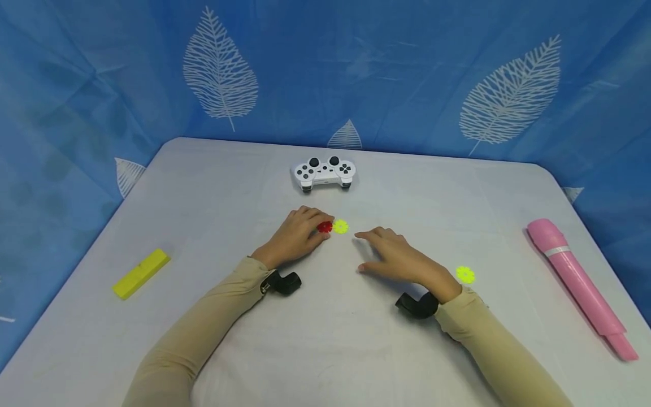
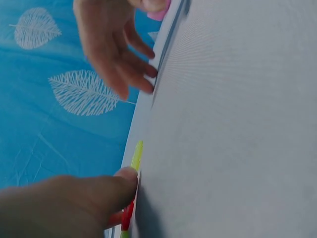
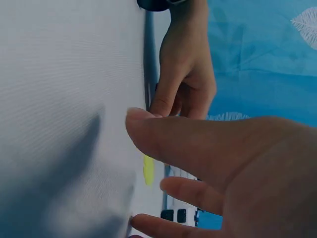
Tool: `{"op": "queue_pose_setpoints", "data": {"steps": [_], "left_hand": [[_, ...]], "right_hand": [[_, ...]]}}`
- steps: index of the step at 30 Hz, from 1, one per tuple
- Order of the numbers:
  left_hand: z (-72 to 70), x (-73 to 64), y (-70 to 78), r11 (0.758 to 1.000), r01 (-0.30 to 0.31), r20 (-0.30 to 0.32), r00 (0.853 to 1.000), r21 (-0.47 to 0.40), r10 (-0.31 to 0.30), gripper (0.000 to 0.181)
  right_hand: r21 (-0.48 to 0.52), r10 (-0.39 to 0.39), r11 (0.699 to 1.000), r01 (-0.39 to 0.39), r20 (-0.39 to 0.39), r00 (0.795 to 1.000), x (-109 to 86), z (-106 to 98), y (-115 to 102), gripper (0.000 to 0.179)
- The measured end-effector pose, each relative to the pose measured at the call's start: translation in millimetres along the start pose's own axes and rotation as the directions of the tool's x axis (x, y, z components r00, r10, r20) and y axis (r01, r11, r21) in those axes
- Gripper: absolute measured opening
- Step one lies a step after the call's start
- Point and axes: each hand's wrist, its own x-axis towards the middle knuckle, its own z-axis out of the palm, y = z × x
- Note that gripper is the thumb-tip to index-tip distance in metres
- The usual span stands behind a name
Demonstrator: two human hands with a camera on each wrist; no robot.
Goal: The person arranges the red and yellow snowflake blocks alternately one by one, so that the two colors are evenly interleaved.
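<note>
My left hand (image 1: 299, 234) pinches a small red notched plastic disc (image 1: 325, 226) between thumb and fingers, just over the middle of the table. Joined to its right edge is a bright yellow notched disc (image 1: 341, 226), seen edge-on in the left wrist view above the thumb. Below the red disc (image 2: 128, 214) in that view, a yellow-green bit (image 2: 124, 234) shows; its shape is mostly hidden. To the right, my right hand (image 1: 396, 257) hovers with fingers spread and thumb apart, holding nothing. A separate yellow notched disc (image 1: 465, 275) lies beside the right wrist.
A white game controller (image 1: 325, 173) rests toward the table's far edge. At left lies a yellow block (image 1: 141, 274); at right, a folded pink umbrella-like object (image 1: 582, 282). The white-covered table (image 1: 229, 181) meets a blue leaf-patterned curtain (image 1: 396, 68) behind.
</note>
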Motion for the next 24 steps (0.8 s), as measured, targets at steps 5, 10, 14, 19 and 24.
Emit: {"op": "queue_pose_setpoints", "data": {"steps": [5, 10, 14, 19, 24], "left_hand": [[-0.6, 2.5, 3.9, 1.000, 0.005, 0.009, 1.000, -0.023, -0.005, 0.036], [-0.8, 7.7, 7.7, 0.999, -0.008, 0.003, 1.000, -0.039, 0.008, 0.036], [-1.9, 11.9, 10.5, 0.999, -0.018, 0.018, 1.000, -0.043, 0.019, 0.036], [-1.2, 16.1, 14.3, 1.000, -0.014, 0.059, 0.998, -0.010, 0.015, 0.037], [-0.6, 18.4, 16.0, 1.000, -0.022, 0.058, 0.998, 0.010, 0.021, 0.037]], "right_hand": [[-0.007, -0.033, 0.999, 0.033, -0.034, 0.999, -30.8, 3, 11, 0.059], [-0.017, -0.046, 0.999, 0.045, -0.090, 0.995, -57.8, 8, 20, 0.055], [-0.014, -0.027, 1.000, 0.026, -0.114, 0.993, -74.9, 11, 24, 0.051], [-0.005, 0.002, 1.000, -0.003, -0.153, 0.988, -97.2, 13, 28, 0.049], [-0.035, 0.022, 0.999, -0.030, -0.215, 0.976, -121.5, 12, 34, 0.047]]}}
